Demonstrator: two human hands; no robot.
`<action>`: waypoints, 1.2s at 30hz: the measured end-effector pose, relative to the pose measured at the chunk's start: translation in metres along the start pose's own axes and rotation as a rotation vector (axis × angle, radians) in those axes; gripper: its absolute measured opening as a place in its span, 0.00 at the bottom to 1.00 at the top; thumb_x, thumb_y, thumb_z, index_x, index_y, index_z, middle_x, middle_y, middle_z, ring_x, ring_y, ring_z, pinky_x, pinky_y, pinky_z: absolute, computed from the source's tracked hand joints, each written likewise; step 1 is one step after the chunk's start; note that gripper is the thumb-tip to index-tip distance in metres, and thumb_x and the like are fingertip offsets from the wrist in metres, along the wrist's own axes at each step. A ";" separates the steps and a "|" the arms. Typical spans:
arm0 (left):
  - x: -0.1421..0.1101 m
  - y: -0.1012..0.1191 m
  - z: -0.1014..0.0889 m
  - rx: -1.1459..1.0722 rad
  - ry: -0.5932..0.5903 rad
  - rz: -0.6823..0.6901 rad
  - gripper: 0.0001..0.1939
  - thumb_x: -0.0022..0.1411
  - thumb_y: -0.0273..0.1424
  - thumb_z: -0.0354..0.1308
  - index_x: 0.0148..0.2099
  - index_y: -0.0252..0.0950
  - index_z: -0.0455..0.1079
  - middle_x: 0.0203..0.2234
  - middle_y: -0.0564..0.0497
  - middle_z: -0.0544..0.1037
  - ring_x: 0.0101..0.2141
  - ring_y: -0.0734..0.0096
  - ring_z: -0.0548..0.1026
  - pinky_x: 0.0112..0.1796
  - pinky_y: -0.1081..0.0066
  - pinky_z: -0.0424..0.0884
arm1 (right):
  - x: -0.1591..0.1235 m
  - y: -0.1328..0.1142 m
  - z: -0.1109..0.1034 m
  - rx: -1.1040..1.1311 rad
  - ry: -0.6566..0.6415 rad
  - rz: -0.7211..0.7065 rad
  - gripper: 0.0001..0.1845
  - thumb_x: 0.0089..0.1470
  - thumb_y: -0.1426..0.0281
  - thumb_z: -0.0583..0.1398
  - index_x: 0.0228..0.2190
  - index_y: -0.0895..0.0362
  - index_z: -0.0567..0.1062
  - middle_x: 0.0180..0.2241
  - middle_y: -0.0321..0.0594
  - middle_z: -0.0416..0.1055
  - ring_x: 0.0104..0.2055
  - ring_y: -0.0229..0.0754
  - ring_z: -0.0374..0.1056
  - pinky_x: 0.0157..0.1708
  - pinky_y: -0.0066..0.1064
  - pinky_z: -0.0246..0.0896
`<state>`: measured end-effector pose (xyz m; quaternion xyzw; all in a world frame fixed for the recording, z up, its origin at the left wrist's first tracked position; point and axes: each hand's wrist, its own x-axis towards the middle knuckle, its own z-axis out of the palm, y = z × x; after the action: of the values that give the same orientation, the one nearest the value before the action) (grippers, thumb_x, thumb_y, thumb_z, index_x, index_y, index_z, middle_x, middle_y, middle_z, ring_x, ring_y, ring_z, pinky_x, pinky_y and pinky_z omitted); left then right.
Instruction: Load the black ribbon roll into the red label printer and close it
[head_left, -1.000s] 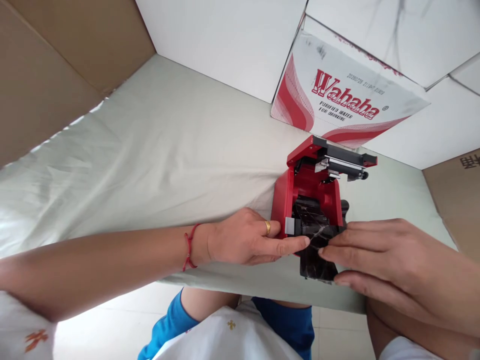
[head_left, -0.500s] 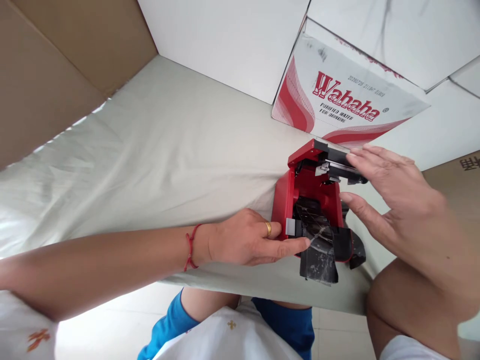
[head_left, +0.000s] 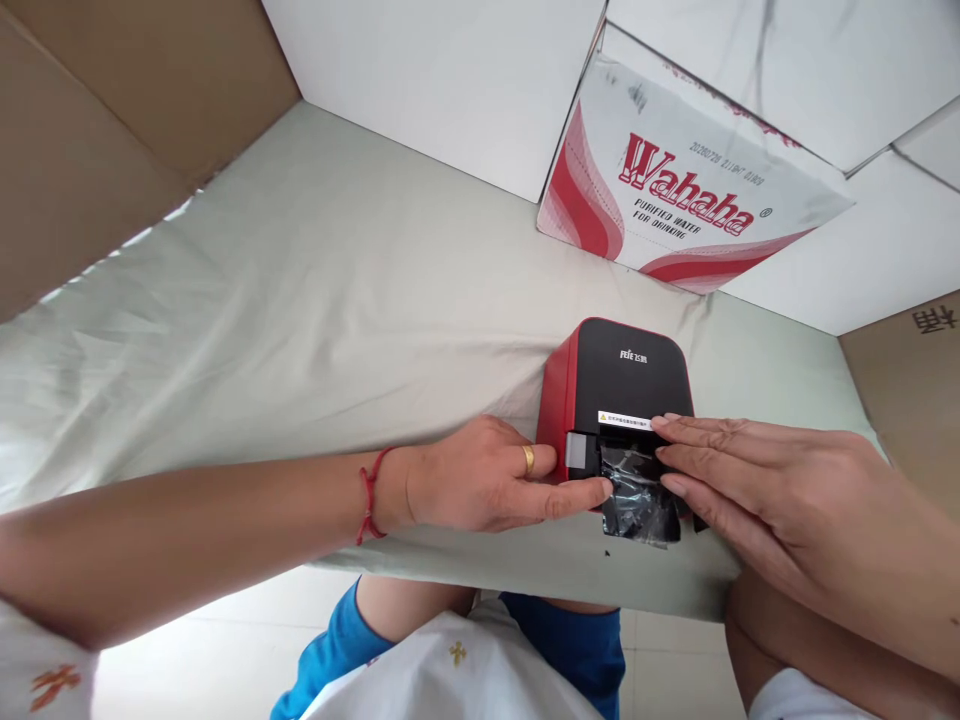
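A small red-and-black label printer (head_left: 630, 375) stands on the cloth-covered table, its black lid down. Crinkled, shiny black film (head_left: 641, 500) hangs out of its front slot. From the left, my left hand (head_left: 495, 475) steadies the front left corner. Its index finger reaches across the front to the film's edge, while a ringed finger bends against the red side. My right hand (head_left: 780, 490) lies with outstretched fingers on the lid's front right edge, beside the white warning label (head_left: 625, 420). That hand covers the printer's front right corner. My left thumb is hidden.
Behind the printer stands a white-and-red water carton (head_left: 690, 190), against white boxes (head_left: 427, 80). Brown cardboard (head_left: 135, 120) rises at the far left, with another brown box (head_left: 915, 400) at right. Pale green cloth (head_left: 360, 300) covers the table. A tiny dark scrap (head_left: 607, 553) lies near its front edge.
The printer's lid has swung down from raised to shut, hiding the red interior. My right hand came down and toward me with it. My left hand stayed almost in place.
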<state>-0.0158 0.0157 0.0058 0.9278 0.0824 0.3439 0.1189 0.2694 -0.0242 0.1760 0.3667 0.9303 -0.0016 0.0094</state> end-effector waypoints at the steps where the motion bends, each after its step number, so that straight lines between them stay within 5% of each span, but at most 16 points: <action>1: 0.000 0.000 0.001 -0.003 0.019 -0.008 0.25 0.81 0.31 0.48 0.75 0.41 0.57 0.27 0.58 0.72 0.21 0.73 0.67 0.25 0.70 0.67 | 0.002 0.000 -0.001 0.002 0.002 -0.029 0.17 0.73 0.74 0.55 0.48 0.58 0.85 0.54 0.45 0.85 0.53 0.50 0.84 0.54 0.41 0.84; 5: 0.003 0.000 0.003 -0.034 0.142 -0.132 0.32 0.84 0.42 0.47 0.81 0.37 0.45 0.29 0.57 0.76 0.23 0.73 0.72 0.25 0.73 0.65 | 0.004 -0.001 -0.003 0.021 -0.058 -0.015 0.17 0.74 0.74 0.56 0.48 0.55 0.85 0.56 0.42 0.84 0.56 0.49 0.83 0.56 0.40 0.83; 9: 0.003 -0.002 0.004 -0.094 0.072 -0.268 0.41 0.81 0.48 0.50 0.83 0.38 0.36 0.30 0.57 0.80 0.24 0.71 0.76 0.26 0.74 0.65 | 0.010 -0.004 -0.004 0.035 -0.002 0.021 0.21 0.76 0.70 0.53 0.41 0.59 0.86 0.50 0.46 0.86 0.50 0.51 0.85 0.49 0.42 0.86; 17: 0.001 -0.009 0.007 -0.124 0.073 -0.250 0.43 0.75 0.47 0.59 0.81 0.41 0.43 0.31 0.57 0.82 0.24 0.71 0.76 0.25 0.74 0.64 | 0.026 -0.012 0.000 -0.038 0.076 -0.027 0.24 0.75 0.71 0.55 0.31 0.61 0.85 0.41 0.50 0.87 0.36 0.50 0.86 0.37 0.40 0.85; 21: 0.003 -0.010 0.005 -0.066 0.102 -0.203 0.40 0.80 0.50 0.52 0.81 0.39 0.42 0.32 0.56 0.83 0.23 0.71 0.76 0.25 0.73 0.64 | 0.023 -0.012 0.001 -0.028 0.086 0.012 0.23 0.76 0.70 0.54 0.33 0.61 0.85 0.41 0.47 0.88 0.38 0.50 0.86 0.35 0.39 0.84; 24: 0.005 -0.009 0.004 0.009 0.183 -0.126 0.33 0.82 0.48 0.50 0.77 0.36 0.50 0.30 0.56 0.81 0.21 0.72 0.73 0.24 0.72 0.63 | 0.016 -0.008 -0.001 0.021 0.051 0.032 0.20 0.76 0.69 0.54 0.38 0.60 0.85 0.44 0.45 0.87 0.40 0.50 0.86 0.32 0.40 0.82; 30: 0.008 -0.007 -0.001 0.061 0.223 -0.038 0.20 0.84 0.43 0.49 0.62 0.31 0.66 0.25 0.57 0.74 0.20 0.73 0.68 0.22 0.70 0.62 | 0.009 -0.013 -0.006 0.089 0.034 -0.026 0.15 0.73 0.78 0.56 0.45 0.58 0.84 0.52 0.42 0.85 0.51 0.49 0.83 0.47 0.45 0.83; 36: 0.006 -0.006 0.001 0.015 0.235 -0.036 0.18 0.83 0.41 0.53 0.63 0.32 0.66 0.25 0.58 0.74 0.20 0.74 0.70 0.23 0.71 0.63 | 0.015 -0.023 -0.007 0.145 0.002 -0.153 0.22 0.72 0.80 0.52 0.42 0.57 0.86 0.50 0.39 0.86 0.50 0.45 0.84 0.49 0.39 0.83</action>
<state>-0.0109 0.0223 0.0073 0.8803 0.1149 0.4476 0.1074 0.2430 -0.0304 0.1826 0.2943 0.9530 -0.0694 -0.0181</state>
